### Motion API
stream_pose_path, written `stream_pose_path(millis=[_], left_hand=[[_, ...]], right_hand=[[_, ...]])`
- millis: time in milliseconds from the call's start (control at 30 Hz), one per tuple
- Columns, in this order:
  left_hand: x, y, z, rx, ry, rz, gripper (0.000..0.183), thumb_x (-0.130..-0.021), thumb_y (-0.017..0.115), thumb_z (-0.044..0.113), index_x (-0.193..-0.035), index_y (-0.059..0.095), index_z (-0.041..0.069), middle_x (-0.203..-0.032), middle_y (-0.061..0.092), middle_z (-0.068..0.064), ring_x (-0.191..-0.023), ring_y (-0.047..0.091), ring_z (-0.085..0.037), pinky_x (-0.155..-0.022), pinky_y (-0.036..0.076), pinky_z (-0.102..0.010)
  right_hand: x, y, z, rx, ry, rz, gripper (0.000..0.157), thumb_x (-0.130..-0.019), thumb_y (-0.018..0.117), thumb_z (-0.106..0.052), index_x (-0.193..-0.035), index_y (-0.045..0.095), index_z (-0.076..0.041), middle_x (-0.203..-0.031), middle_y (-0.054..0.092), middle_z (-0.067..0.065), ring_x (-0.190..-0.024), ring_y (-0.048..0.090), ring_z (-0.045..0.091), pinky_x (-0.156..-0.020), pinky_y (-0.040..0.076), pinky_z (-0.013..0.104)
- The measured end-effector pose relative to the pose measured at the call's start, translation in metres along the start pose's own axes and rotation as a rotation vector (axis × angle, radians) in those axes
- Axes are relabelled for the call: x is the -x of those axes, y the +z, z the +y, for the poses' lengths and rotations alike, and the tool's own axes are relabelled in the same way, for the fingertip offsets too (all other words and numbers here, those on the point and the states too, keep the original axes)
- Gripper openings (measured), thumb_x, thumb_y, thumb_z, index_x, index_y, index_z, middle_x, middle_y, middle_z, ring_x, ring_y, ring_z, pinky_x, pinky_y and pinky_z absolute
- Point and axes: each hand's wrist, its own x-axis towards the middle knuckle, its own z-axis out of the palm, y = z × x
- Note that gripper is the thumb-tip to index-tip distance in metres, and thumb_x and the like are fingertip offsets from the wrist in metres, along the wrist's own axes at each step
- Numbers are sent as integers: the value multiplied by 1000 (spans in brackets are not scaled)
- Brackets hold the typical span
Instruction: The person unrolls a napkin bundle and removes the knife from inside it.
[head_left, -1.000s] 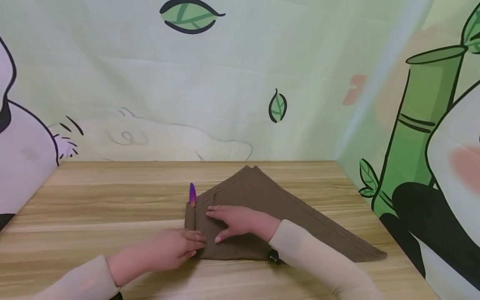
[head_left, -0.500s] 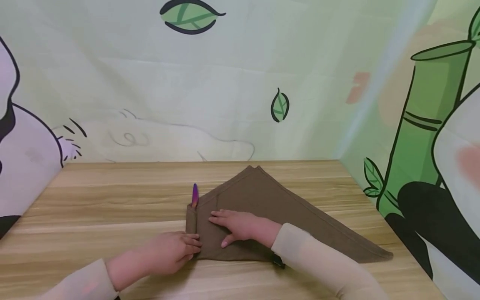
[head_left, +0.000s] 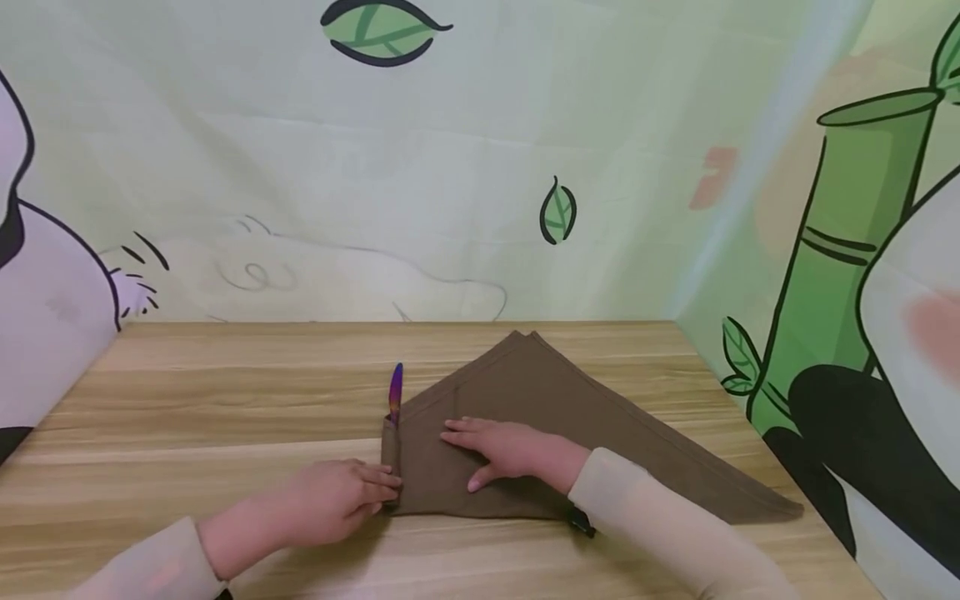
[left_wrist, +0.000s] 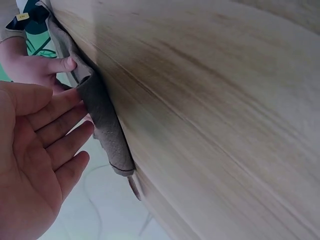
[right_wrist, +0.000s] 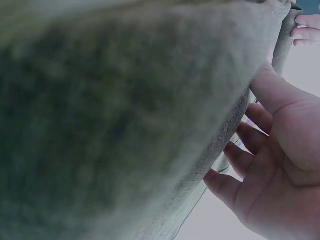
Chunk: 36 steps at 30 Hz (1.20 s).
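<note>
A brown cloth folded into a triangle lies on the wooden table. Its left end is rolled into a narrow tube, and a purple tip sticks out of the tube's far end. My left hand rests with straight fingers against the rolled edge. My right hand lies flat on the cloth just right of the roll, fingers spread. In the right wrist view the cloth fills most of the frame, with the right hand against it.
Printed panda and bamboo backdrops close off the back and the right side of the table. Bare wood lies to the left of the cloth and along the front edge.
The rolled edge, the purple tip and both hands have shifted slightly right across the cloth, which has itself shifted a little right on the table.
</note>
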Motion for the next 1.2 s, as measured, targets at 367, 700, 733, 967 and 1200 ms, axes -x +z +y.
stream_pose_path(millis=[367, 700, 733, 967, 1200], left_hand=[[0, 1, 2, -7, 21, 50, 29, -99, 61, 15, -124, 74, 10, -131, 73, -6, -123, 69, -27, -104, 57, -44], [-17, 0, 8, -72, 78, 30, 30, -101, 59, 16, -127, 72, 10, -134, 71, -3, -128, 66, -25, -106, 56, -40], [-19, 0, 8, -94, 84, 24, 30, -101, 59, 16, -127, 72, 10, -133, 72, -3, -128, 66, -25, -107, 56, -40], [-20, 4, 8, -208, 68, -33, 29, -100, 60, 20, -125, 73, 11, -128, 74, -1, -128, 66, -21, -107, 55, -40], [-9, 3, 1, -166, 75, 13, 26, -99, 62, 17, -121, 75, 11, -126, 75, -2, -124, 68, -24, -103, 58, -41]], right_hand=[[6, -1, 9, 18, 12, -10, 81, -90, 76, -37, -157, 41, -9, -168, 34, 10, -157, 30, 33, -128, 32, 45], [-12, -10, -17, 29, -4, -5, 80, -93, 73, -42, -158, 40, -10, -168, 34, 8, -157, 32, 25, -129, 32, 39], [-14, -10, -20, 35, -8, -8, 80, -93, 73, -42, -158, 39, -10, -169, 33, 8, -157, 32, 25, -129, 32, 39], [-17, -3, -25, 24, 5, -24, 80, -93, 73, -38, -159, 37, -10, -170, 30, 7, -159, 27, 28, -130, 29, 40], [-15, -2, -23, -7, -4, -13, 80, -93, 74, -37, -159, 38, -9, -170, 30, 8, -159, 26, 29, -131, 27, 40]])
